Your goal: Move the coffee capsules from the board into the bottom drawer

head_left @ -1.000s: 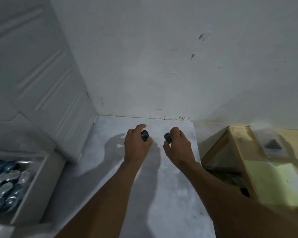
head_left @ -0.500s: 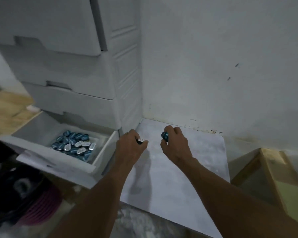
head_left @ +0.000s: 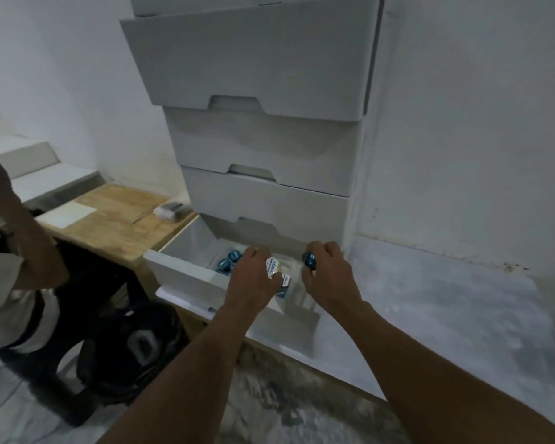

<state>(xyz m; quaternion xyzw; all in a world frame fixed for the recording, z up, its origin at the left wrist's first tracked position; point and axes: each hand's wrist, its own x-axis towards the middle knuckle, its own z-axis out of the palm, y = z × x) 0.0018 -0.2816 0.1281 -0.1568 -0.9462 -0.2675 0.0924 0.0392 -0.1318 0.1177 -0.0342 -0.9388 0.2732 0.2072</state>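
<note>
My left hand [head_left: 252,280] pinches a foil-faced capsule [head_left: 273,267] and my right hand [head_left: 330,277] a blue capsule [head_left: 310,260], both over the bottom drawer [head_left: 186,270]. They look light, stiff and slick, so I'd grip the sides.

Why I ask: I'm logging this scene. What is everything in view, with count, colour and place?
Drawer unit: one, pale grey, against the wall.
Bottom drawer: one, pale grey, pulled open.
Loose capsules: several, blue, inside that drawer.
Foil-lidded capsule: one, white printed lid, above the drawer.
Blue capsule: one, blue, above the drawer's right end.
Board: one, mottled grey, right of the unit.
Wooden top: one, light brown, left of the drawer.
Other person's arm: one, left edge.
Left hand: one, pinching the foil-lidded capsule.
Right hand: one, holding the blue capsule.
</note>
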